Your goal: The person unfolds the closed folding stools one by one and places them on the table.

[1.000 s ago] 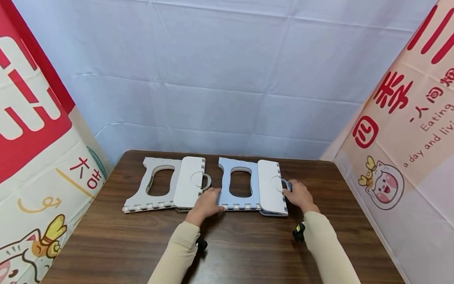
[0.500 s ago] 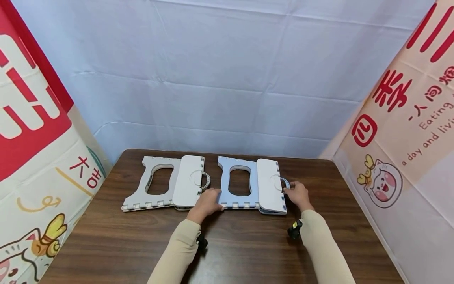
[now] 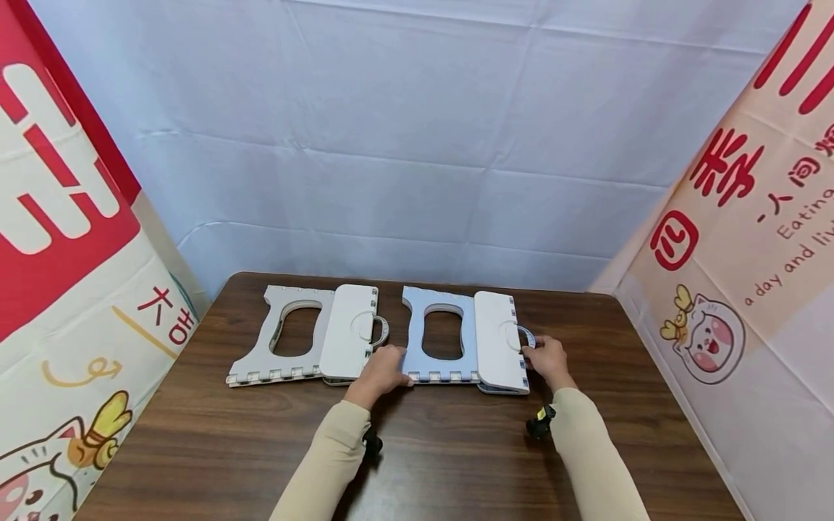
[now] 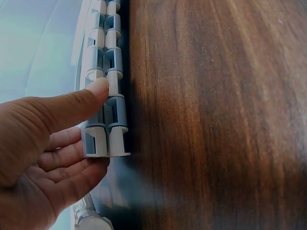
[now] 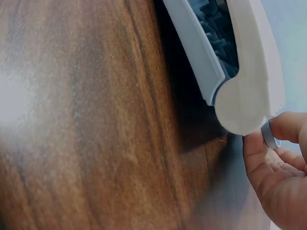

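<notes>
A blue and white folding stool (image 3: pixel 435 367) lies folded flat on the table, its white seat panel (image 3: pixel 495 307) to the right. My left hand (image 3: pixel 381 373) grips its near left corner. In the left wrist view the thumb presses on the hinged edge (image 4: pixel 98 48), with the other fingers curled beneath. At the right side my right hand (image 3: pixel 549 359) pinches the stool's blue loop handle (image 3: pixel 526 335) low down. The right wrist view has the handle's edge (image 5: pixel 270 136) between thumb and fingers, just beside the rounded white end (image 5: pixel 242 108).
A grey and white folding stool (image 3: pixel 260 358), also folded flat, lies on the left; its loop handle (image 3: pixel 382 331) reaches close behind my left hand. Both stand near the far edge of the brown wooden table (image 3: pixel 456 463). Cloth backdrops (image 3: pixel 391 145) hang around the table.
My right hand's fingers have shifted slightly lower on the blue handle, and the right wrist has turned a little to the left. The left hand and both stools stay where they were.
</notes>
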`<state>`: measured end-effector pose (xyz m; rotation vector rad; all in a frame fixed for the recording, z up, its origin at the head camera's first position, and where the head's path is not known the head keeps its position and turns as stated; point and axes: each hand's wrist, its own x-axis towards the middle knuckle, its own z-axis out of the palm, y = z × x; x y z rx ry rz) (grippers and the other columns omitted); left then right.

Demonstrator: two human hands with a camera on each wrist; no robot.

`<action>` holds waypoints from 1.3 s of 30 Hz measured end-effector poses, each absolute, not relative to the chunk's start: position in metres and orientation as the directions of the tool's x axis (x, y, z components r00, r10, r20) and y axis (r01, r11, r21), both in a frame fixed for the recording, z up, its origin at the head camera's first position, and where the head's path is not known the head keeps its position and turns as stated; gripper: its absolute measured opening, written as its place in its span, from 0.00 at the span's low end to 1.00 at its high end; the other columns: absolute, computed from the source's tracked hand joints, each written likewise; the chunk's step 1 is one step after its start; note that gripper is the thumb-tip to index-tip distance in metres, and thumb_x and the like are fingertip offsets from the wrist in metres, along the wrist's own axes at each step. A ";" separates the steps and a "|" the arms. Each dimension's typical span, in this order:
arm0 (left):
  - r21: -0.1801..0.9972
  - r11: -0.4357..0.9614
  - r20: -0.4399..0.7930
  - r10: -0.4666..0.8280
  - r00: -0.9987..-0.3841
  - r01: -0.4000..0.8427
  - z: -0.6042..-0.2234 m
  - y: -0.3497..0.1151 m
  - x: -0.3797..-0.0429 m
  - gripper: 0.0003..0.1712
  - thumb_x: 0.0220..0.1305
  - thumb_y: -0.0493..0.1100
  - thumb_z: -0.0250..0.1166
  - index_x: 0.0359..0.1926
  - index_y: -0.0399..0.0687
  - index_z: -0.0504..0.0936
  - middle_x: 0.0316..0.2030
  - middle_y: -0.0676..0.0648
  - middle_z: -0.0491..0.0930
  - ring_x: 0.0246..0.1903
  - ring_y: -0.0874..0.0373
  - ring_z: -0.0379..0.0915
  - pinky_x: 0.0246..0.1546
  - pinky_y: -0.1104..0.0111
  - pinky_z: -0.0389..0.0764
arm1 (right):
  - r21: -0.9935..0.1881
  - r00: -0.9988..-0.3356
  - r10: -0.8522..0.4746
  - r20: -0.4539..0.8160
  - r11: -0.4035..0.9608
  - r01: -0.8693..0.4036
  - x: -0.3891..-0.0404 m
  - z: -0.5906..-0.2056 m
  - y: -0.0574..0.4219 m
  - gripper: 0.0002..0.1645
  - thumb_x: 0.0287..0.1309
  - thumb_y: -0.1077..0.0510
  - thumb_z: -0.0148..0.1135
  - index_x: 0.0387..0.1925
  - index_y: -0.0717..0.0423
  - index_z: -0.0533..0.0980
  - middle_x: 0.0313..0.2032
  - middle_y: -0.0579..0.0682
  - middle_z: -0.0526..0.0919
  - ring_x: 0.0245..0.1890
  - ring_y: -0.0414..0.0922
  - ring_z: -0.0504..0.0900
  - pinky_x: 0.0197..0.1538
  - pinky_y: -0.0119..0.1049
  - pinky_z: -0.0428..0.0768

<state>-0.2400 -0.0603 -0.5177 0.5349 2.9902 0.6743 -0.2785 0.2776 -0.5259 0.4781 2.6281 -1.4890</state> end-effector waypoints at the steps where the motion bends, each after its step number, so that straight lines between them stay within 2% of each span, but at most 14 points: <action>1: 0.434 0.842 0.045 0.335 -0.941 0.321 -0.518 -0.060 -0.241 0.38 0.41 0.48 0.78 0.53 0.33 0.77 0.45 0.36 0.78 0.46 0.43 0.74 0.44 0.58 0.75 | -0.832 -0.946 0.235 -0.224 0.459 0.311 -0.278 -0.526 0.278 0.26 0.61 0.64 0.54 0.58 0.75 0.63 0.43 0.68 0.74 0.26 0.43 0.79 0.31 0.36 0.80; 8: 0.523 0.797 0.037 0.333 -0.942 0.302 -0.517 -0.062 -0.242 0.40 0.38 0.44 0.79 0.53 0.31 0.76 0.46 0.36 0.77 0.47 0.43 0.73 0.46 0.57 0.74 | -0.899 -0.932 0.279 -0.232 0.304 0.315 -0.273 -0.529 0.278 0.25 0.61 0.65 0.54 0.58 0.74 0.64 0.43 0.65 0.73 0.24 0.39 0.77 0.29 0.32 0.78; 16: 0.504 0.809 0.026 0.334 -0.942 0.301 -0.516 -0.060 -0.242 0.40 0.39 0.45 0.79 0.53 0.32 0.76 0.47 0.36 0.77 0.47 0.43 0.73 0.45 0.57 0.74 | -0.902 -0.918 0.324 -0.227 0.286 0.324 -0.272 -0.531 0.280 0.26 0.62 0.63 0.55 0.58 0.73 0.65 0.39 0.63 0.77 0.23 0.39 0.77 0.29 0.32 0.79; 22: 0.519 0.801 0.036 0.328 -0.944 0.298 -0.519 -0.056 -0.242 0.39 0.39 0.45 0.79 0.53 0.31 0.76 0.47 0.35 0.77 0.48 0.43 0.73 0.47 0.58 0.74 | -0.915 -0.903 0.387 -0.185 0.268 0.302 -0.270 -0.529 0.277 0.26 0.61 0.62 0.56 0.58 0.72 0.67 0.44 0.67 0.77 0.24 0.39 0.77 0.30 0.34 0.79; 28: 0.528 0.802 0.026 0.315 -0.949 0.280 -0.519 -0.053 -0.239 0.40 0.38 0.45 0.79 0.53 0.32 0.77 0.45 0.35 0.77 0.47 0.44 0.73 0.46 0.59 0.74 | -0.919 -0.898 0.413 -0.152 0.275 0.283 -0.265 -0.525 0.276 0.25 0.62 0.60 0.56 0.58 0.68 0.69 0.47 0.66 0.77 0.28 0.41 0.78 0.28 0.30 0.78; 32: 0.527 0.803 0.023 0.312 -0.950 0.277 -0.516 -0.053 -0.238 0.39 0.37 0.46 0.79 0.53 0.34 0.78 0.45 0.37 0.79 0.46 0.45 0.74 0.44 0.59 0.75 | -0.923 -0.892 0.444 -0.088 0.300 0.241 -0.263 -0.522 0.276 0.24 0.62 0.57 0.56 0.56 0.66 0.71 0.44 0.63 0.78 0.27 0.40 0.77 0.27 0.30 0.76; 39: 0.519 0.805 0.040 0.313 -0.949 0.287 -0.514 -0.054 -0.239 0.36 0.34 0.47 0.80 0.49 0.39 0.82 0.37 0.42 0.82 0.37 0.49 0.77 0.37 0.62 0.76 | -0.941 -0.853 0.522 0.005 0.291 0.173 -0.264 -0.511 0.271 0.21 0.59 0.57 0.57 0.51 0.64 0.76 0.37 0.58 0.81 0.23 0.37 0.77 0.25 0.28 0.74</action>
